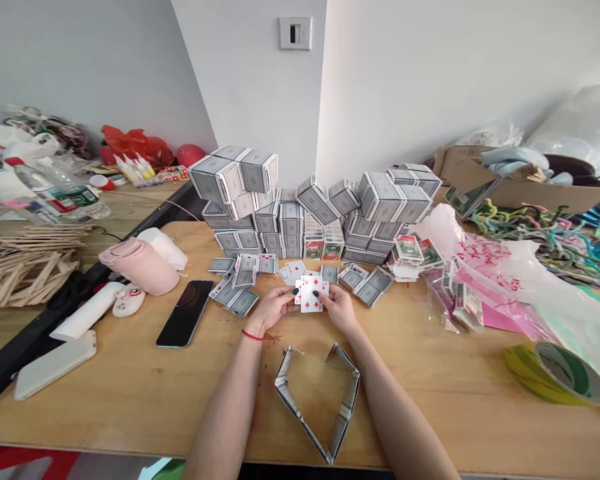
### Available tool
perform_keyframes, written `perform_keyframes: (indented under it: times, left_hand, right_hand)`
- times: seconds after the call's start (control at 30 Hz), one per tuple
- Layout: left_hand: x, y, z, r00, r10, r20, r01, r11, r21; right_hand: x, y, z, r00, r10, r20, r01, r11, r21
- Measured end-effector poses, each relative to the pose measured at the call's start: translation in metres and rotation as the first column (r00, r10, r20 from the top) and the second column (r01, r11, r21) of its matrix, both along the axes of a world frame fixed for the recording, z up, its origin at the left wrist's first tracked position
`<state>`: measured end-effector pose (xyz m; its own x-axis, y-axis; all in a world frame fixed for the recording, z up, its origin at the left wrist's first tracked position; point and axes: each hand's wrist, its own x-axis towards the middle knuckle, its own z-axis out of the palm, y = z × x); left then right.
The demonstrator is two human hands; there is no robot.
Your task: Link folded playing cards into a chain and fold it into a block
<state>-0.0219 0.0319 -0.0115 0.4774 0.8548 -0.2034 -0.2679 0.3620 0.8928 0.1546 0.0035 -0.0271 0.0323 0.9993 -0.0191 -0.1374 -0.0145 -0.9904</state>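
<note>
Cards [310,303] sit just under centre, pinched by both our hands: left hand [275,307] on the 9 o'clock edge, right hand [341,308] on the 3 o'clock edge. Thumbs press the faces, fingers mostly hidden behind. Our forearms [233,393] run in from 7 and 5 o'clock, hands angled inward. Folded card strip [347,400] stands between them at 6; card-block stack [291,223] at 12; phone [184,313] at 9.
</note>
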Motion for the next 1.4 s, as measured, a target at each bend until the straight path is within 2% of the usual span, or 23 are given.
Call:
perform_keyframes:
  times: [0.27, 0.53, 0.8, 0.97, 1.13, 1.4]
  left_hand:
    - [0.002, 0.001, 0.0, 0.997, -0.072, 0.009, 0.072, 0.997, -0.012]
    - [0.003, -0.001, 0.001, 0.998, -0.056, -0.012, 0.056, 0.998, -0.006]
    - [0.009, -0.001, 0.001, 1.0, -0.029, 0.009, 0.029, 0.999, -0.022]
    - [0.018, -0.003, 0.001, 0.996, 0.076, -0.043, -0.077, 0.996, -0.036]
    - [0.023, -0.006, 0.002, 0.978, 0.182, -0.103, -0.187, 0.982, -0.041]
    - [0.027, -0.006, -0.001, 0.954, 0.258, -0.15, -0.265, 0.964, -0.025]
  right_hand:
    - [0.001, -0.002, -0.005, 0.998, -0.042, 0.05, 0.04, 0.999, 0.028]
    - [0.001, -0.001, -0.007, 0.99, -0.102, 0.099, 0.099, 0.995, 0.029]
    - [0.0, -0.001, -0.007, 0.992, -0.097, 0.085, 0.094, 0.995, 0.029]
    - [-0.003, -0.001, -0.005, 1.0, -0.025, -0.01, 0.026, 0.999, 0.039]
    - [-0.003, -0.002, -0.003, 1.0, -0.011, -0.021, 0.012, 0.999, 0.047]
    - [-0.004, -0.001, -0.007, 0.999, -0.022, -0.038, 0.023, 0.999, 0.03]
